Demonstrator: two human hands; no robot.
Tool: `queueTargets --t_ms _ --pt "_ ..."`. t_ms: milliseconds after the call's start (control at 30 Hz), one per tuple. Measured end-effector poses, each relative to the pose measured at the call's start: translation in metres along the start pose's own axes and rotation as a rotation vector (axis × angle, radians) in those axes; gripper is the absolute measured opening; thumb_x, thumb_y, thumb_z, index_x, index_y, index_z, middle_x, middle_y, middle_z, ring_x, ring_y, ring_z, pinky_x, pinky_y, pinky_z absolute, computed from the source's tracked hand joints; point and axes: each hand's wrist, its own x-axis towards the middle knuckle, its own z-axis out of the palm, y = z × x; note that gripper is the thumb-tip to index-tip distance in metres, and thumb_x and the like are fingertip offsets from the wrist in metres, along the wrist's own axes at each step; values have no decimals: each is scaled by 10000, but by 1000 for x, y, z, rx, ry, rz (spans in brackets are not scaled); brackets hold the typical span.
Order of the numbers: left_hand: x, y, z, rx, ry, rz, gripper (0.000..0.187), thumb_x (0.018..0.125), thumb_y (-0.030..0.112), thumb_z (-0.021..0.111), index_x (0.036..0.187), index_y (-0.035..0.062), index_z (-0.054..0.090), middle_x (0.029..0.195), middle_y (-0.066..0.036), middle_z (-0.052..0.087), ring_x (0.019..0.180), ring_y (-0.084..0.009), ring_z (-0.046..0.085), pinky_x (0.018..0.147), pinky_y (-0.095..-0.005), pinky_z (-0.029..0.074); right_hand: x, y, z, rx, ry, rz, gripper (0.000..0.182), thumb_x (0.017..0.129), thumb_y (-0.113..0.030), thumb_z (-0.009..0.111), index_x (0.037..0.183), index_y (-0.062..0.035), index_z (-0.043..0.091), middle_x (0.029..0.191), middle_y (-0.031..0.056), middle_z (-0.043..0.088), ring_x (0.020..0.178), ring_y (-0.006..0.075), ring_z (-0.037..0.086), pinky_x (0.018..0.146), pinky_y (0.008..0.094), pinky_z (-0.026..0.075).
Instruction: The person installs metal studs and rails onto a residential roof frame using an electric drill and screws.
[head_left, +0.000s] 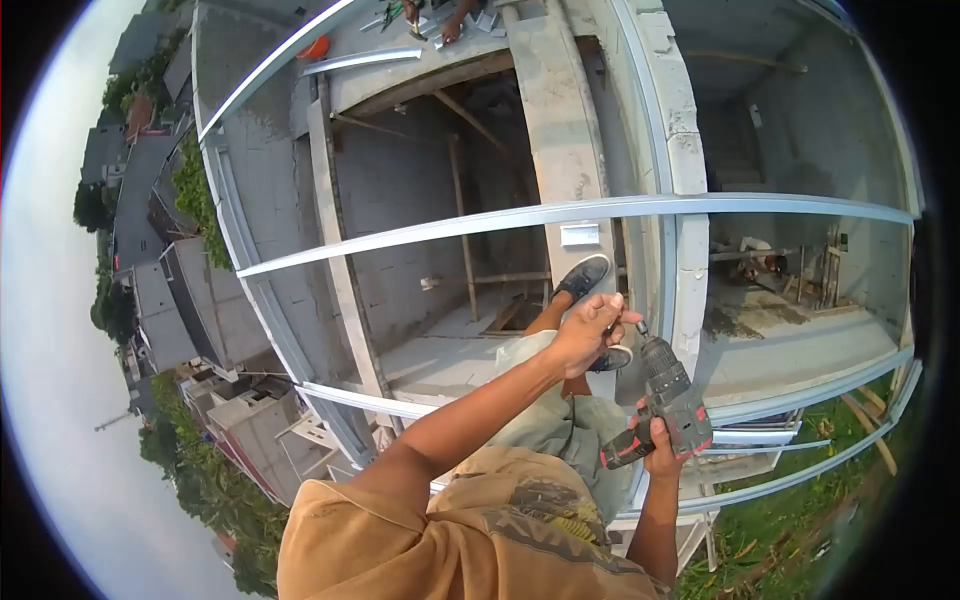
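My right hand is wrapped around the handle of a black and red cordless drill, tilted so its chuck points up and left. At the tip of the drill bit, my left hand has thumb and fingers pinched together. Whatever sits between those fingers is too small to make out. Just beyond the hands, my dark shoe stands on a narrow concrete beam. A short silvery metal piece lies on that beam in front of the shoe.
A long metal channel crosses in front of me, over deep openings between walls. To the right runs a block wall top. A co-worker's hand is among metal pieces at the top. Another person appears below right.
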Motion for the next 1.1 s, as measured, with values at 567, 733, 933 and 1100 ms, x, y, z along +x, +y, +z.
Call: queueTargets --t_ms 567,733,933,1100 --pt "-18 0 -52 -58 -121 120 298 963 283 636 1023 -9 622 981 -87 668 780 -103 611 729 -244 519 19 -12 27 -126 -151 -34 457 874 -220 661 1239 -4 493 999 129 620 735 187 631 625 307 537" --pt "-29 9 -49 235 -90 184 271 972 277 626 966 6 638 776 -57 662 681 -101 615 664 -233 509 14 -18 21 -119 -160 86 458 865 -233 673 1218 15 517 996 138 635 731 191 643 607 309 539" --pt "-29 11 -41 581 -152 211 228 958 185 646 943 -38 692 738 -72 672 651 -108 619 610 -248 512 18 -26 9 -8 -101 11 678 829 -46 712 1422 10 389 1080 125 665 882 192 677 696 322 570" --pt "-6 7 -32 758 -160 126 247 970 194 629 981 -40 707 774 -50 690 618 -70 574 567 -220 481 20 10 -17 -72 -72 -39 770 790 -134 776 1430 21 376 1058 154 670 883 212 678 730 318 554"
